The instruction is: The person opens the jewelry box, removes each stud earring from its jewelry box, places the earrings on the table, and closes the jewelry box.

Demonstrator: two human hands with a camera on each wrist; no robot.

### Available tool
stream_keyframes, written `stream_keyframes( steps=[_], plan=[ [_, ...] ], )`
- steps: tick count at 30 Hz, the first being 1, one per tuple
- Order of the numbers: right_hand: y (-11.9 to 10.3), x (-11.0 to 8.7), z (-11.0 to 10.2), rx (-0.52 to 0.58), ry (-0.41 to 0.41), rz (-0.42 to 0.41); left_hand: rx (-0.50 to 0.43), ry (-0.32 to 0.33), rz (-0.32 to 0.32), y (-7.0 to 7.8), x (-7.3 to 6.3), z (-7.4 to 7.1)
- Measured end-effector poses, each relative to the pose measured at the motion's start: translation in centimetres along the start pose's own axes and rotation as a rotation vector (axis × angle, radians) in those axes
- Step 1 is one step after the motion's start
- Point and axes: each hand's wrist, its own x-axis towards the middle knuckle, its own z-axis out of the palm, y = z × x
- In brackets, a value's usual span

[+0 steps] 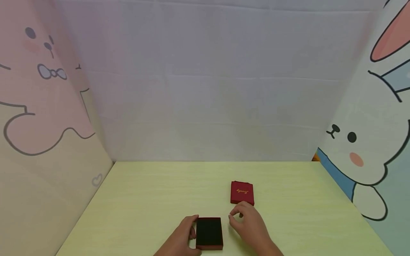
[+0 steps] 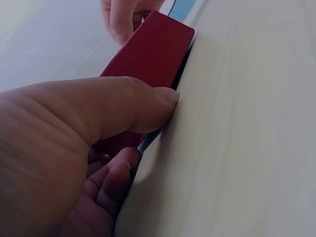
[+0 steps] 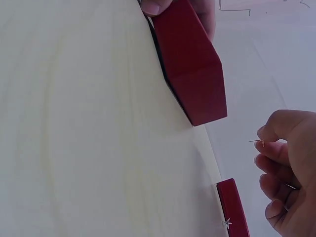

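Note:
My left hand [image 1: 182, 237] grips a small red jewellery box [image 1: 209, 232] by its left side, thumb at the near corner and a finger at the far one. The box lies with its black-lined inside facing up. To its right my right hand [image 1: 251, 224] is raised over the table. In the right wrist view, thumb and forefinger pinch a tiny, thin gold-coloured wire piece [image 3: 255, 141]; its exact kind I cannot tell. Just beyond the right hand lies the red lid [image 1: 242, 192] with gold script.
In the right wrist view a small silver star-shaped piece [image 3: 227, 223] overlaps the side of the lid. The pale wooden table [image 1: 153, 199] meets a white cloth backdrop [image 1: 211, 89]. Cartoon-printed cloths [image 1: 368, 142] hang at both sides.

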Motion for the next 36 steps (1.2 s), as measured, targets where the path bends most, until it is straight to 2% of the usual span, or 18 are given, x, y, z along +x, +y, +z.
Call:
stream_keyframes(
  steps=[8, 14, 23, 36],
  plan=[
    [0.6, 0.4, -0.4, -0.012, 0.021, 0.057, 0.003, 0.002, -0.018, 0.1, 0.1, 0.1],
    [1.3, 0.7, 0.0, 0.062, 0.018, 0.090, 0.004, 0.003, -0.013, 0.1, 0.1, 0.0],
    [2.8, 1.1, 0.8, 0.173, 0.047, 0.056, -0.004, 0.000, 0.007, -0.1, 0.1, 0.0],
    [3.8, 1.1, 1.6, 0.105, 0.004, 0.040, -0.011, -0.004, 0.002, 0.1, 0.0, -0.1]
  ],
)
